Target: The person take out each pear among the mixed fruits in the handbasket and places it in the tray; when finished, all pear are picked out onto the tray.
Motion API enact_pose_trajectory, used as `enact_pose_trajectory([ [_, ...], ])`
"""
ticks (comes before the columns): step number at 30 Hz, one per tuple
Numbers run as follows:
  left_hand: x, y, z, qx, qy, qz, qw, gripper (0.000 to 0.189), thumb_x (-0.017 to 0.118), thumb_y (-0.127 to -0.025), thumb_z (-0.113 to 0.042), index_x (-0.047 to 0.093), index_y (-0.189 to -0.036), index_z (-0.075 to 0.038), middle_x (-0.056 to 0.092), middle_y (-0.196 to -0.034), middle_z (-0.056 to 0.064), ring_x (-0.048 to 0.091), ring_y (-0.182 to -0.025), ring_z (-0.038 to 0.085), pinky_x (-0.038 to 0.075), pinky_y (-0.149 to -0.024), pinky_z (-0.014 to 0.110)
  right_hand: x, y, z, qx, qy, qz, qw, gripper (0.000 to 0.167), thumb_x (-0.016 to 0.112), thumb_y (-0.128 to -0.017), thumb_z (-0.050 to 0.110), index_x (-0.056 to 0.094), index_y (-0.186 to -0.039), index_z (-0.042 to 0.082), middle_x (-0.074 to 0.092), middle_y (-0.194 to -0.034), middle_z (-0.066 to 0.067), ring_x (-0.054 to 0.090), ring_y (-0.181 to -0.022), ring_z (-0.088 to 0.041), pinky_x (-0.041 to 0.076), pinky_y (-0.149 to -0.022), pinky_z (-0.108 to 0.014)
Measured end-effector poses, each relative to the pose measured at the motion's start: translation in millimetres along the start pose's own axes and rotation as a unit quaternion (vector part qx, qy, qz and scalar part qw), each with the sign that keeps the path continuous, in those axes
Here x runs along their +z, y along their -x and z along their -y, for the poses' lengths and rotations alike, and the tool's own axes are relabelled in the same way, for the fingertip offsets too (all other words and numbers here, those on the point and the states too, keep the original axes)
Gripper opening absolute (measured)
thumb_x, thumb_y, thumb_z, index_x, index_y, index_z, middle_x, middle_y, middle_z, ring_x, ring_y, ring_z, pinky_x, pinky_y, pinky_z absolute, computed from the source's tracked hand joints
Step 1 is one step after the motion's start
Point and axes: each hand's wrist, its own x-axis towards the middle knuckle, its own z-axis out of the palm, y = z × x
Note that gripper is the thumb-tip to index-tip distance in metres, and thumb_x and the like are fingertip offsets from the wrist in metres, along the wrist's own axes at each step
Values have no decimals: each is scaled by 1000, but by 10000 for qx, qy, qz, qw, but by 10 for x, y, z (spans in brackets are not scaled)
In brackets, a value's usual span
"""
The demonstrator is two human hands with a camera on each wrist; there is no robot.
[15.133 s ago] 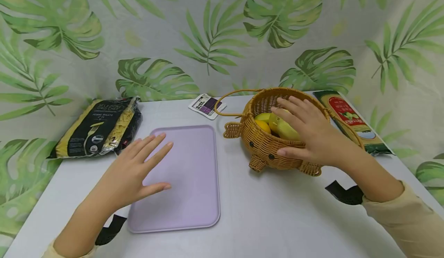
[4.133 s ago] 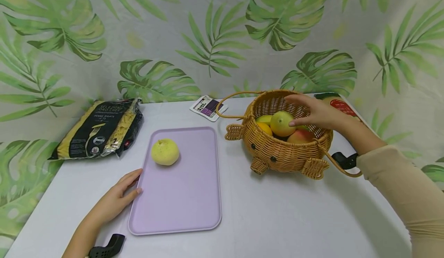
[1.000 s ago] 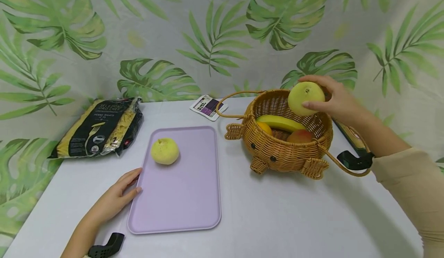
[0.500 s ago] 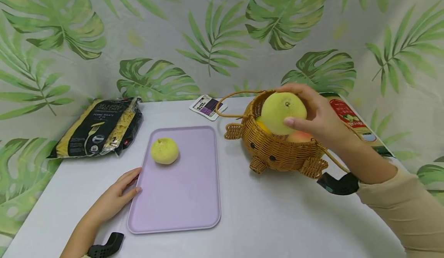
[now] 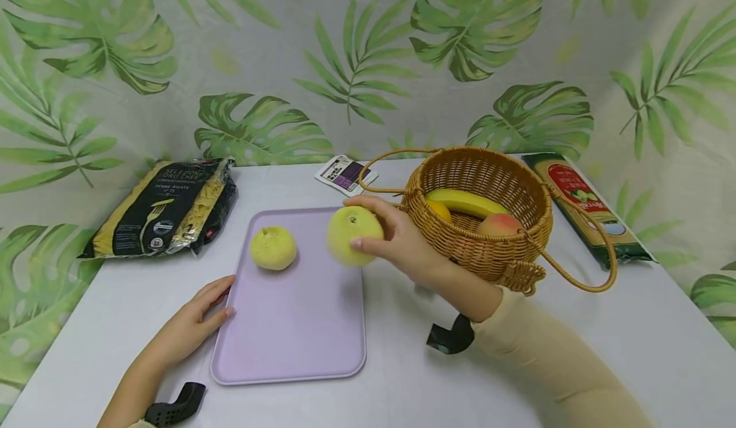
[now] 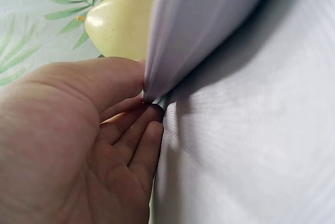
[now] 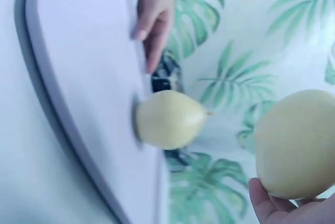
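Observation:
My right hand point(image 5: 402, 239) holds a round yellow-green pear point(image 5: 352, 239) over the right edge of the lilac tray point(image 5: 299, 326), with the thumb on its near side and fingers across its top. In the right wrist view the held pear point(image 7: 296, 143) fills the right side. A second pear point(image 5: 273, 248), its short stem upward, stands at the tray's far left. My left hand point(image 5: 186, 326) rests at the tray's left rim; in the left wrist view its thumb touches the rim and the other fingers lie by the underside.
A wicker pig basket point(image 5: 477, 249) stands right of the tray, holding a banana point(image 5: 468, 202), an orange fruit point(image 5: 439, 211) and a reddish peach-like fruit point(image 5: 499, 225). A penne bag point(image 5: 163, 207) lies back left, a red-labelled packet point(image 5: 592, 207) back right, a small white-purple packet point(image 5: 347, 174) behind.
My right hand has lifted the pear from the basket and carried it left to over the tray's edge. Earlier, the other pear came onto the tray. The left hand stays at the rim.

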Motion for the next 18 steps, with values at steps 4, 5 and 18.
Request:
enact_pose_trajectory([
  [4,-8,-5,-3,-41,46,37,10000,58,54,-91,-25,30,-139,-3,30,-140,18,25,-127,36,13,-90,0,168,-148,-298,347,360,-243,9985,53,68,-79,10,48,-127,13,48,-121,-7,50,-98,-24,48,-78,-33],
  [5,-8,-8,-4,-57,61,50,10000,58,54,-91,-25,29,-139,-2,30,-140,18,25,-126,37,13,-90,0,205,-173,-329,428,395,-303,9978,53,67,-79,9,47,-128,11,48,-122,-8,50,-98,-24,48,-77,-32],
  [18,-7,-6,-17,-136,68,74,9999,59,53,-92,-26,29,-139,-1,29,-140,19,30,-124,39,16,-89,-1,381,-375,-648,1103,450,-772,9899,54,67,-79,10,47,-129,8,47,-127,-9,49,-105,-22,43,-83,-28],
])
